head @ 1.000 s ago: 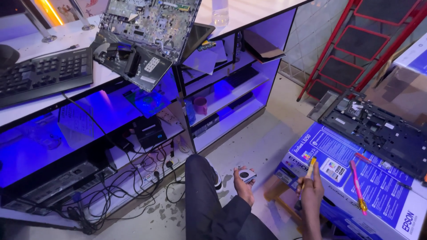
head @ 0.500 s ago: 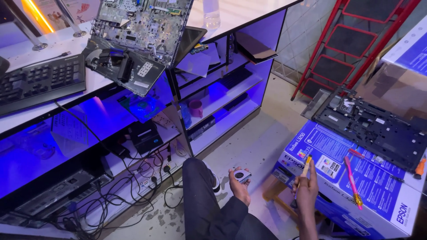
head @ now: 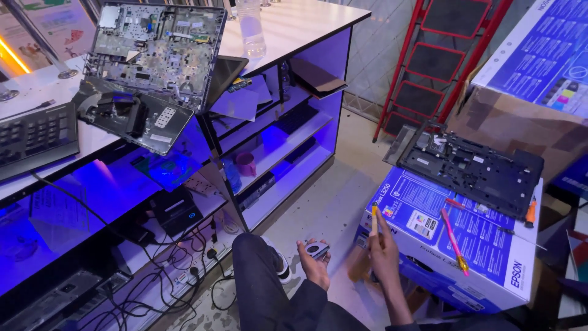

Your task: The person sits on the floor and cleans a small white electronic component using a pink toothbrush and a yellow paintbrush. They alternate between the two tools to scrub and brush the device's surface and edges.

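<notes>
My left hand holds a small round silver part low over the floor, beside my dark-trousered knee. My right hand grips a thin yellow-handled tool upright, against the front edge of a blue and white printer box. On that box lies a black laptop base with its inside exposed, a pink and yellow screwdriver and an orange tool.
A white counter at left carries an opened laptop chassis, a black keyboard and a plastic bottle. Blue-lit shelves below hold papers, a pink cup, cables. A red ladder stands behind; another printed box at right.
The view has shifted slightly up and to the right. My right hand has raised the yellow-handled tool a little; my left hand still holds the round part near my knee.
</notes>
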